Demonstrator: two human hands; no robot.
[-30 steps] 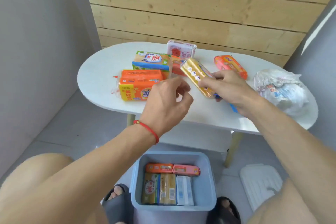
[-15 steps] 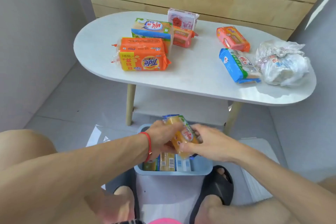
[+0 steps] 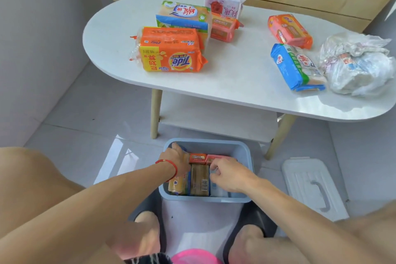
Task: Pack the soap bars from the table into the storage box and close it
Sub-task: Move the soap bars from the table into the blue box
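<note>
Down in the box (image 3: 242, 152), both hands tuck a yellow soap (image 3: 177, 184); finger grip unclear. Next, grab more soap off the counter (image 3: 235, 79).

The left hand (image 3: 177, 162) covers the far end of the yellow soap bar (image 3: 177, 184) in the storage box (image 3: 242, 154), its grip unreadable, while the right hand (image 3: 230, 174) hides the box's right-side bars.
</note>
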